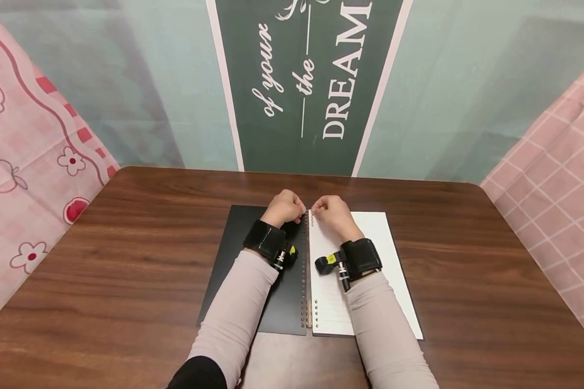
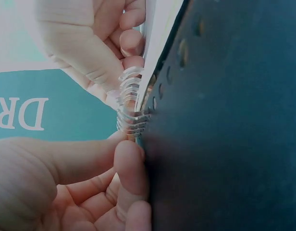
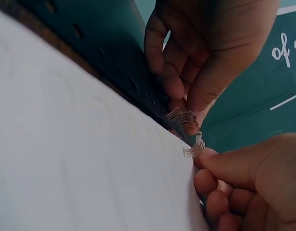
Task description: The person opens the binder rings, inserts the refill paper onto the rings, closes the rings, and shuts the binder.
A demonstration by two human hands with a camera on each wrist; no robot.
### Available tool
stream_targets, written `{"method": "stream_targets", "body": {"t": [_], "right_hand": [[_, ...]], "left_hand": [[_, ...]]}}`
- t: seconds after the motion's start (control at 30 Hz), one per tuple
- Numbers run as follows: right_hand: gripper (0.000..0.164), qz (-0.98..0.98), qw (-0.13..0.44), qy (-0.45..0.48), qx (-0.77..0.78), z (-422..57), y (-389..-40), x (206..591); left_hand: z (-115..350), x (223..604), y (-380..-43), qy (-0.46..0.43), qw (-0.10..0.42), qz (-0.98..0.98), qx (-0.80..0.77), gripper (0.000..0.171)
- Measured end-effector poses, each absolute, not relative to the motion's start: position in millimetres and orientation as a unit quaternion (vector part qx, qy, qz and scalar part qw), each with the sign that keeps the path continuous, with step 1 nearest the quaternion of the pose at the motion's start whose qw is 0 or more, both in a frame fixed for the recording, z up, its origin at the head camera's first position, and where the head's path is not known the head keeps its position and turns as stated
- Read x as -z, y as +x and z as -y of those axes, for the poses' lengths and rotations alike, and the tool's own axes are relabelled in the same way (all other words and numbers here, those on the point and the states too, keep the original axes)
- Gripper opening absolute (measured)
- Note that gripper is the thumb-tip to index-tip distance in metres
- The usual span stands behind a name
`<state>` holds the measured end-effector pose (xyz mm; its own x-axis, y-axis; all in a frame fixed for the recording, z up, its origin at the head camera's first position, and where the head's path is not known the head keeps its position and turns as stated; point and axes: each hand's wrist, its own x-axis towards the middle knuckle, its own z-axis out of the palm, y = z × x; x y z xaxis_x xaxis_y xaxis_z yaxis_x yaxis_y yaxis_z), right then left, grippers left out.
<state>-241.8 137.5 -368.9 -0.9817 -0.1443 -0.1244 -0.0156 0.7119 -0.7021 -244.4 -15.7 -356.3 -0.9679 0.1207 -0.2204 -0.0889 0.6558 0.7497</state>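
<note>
A loose-leaf notebook lies spread on the table, its black cover (image 1: 282, 302) on the left and white lined pages (image 1: 370, 232) on the right. Both hands are at the far end of its spine. My left hand (image 1: 285, 207) pinches the clear plastic binding rings (image 2: 131, 118) between thumb and fingertips, beside the cover's punched edge. Opposite it, my right hand (image 1: 334, 216) pinches the same rings at the page side, thumb on top. In the right wrist view the ring teeth (image 3: 182, 120) stand parted between the two hands.
A brown wooden table (image 1: 126, 259) surrounds the notebook. Behind it hangs a green cloth with white lettering (image 1: 347, 70); pink patterned cloths (image 1: 24, 178) hang at both sides. Near the spine's front end, punched page holes (image 1: 316, 313) and a brownish strip (image 1: 309, 314) show.
</note>
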Motion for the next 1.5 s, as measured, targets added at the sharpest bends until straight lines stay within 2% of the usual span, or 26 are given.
{"method": "stream_targets", "body": {"t": [1.0,1.23,1.5], "right_hand": [[0.013,-0.922,0.047,-0.065,0.379,-136,-241,374],[0.013,-0.913,0.053,-0.069,0.400,-135,-241,373],[0.015,-0.921,0.088,-0.079,0.372,-145,-240,367]], "left_hand": [[16,359,-246,0.025,0.122,-0.900,-0.418,0.013],[19,358,-243,0.012,0.119,-0.891,-0.438,0.013],[26,349,-237,0.035,0.156,-0.895,-0.416,0.016]]}}
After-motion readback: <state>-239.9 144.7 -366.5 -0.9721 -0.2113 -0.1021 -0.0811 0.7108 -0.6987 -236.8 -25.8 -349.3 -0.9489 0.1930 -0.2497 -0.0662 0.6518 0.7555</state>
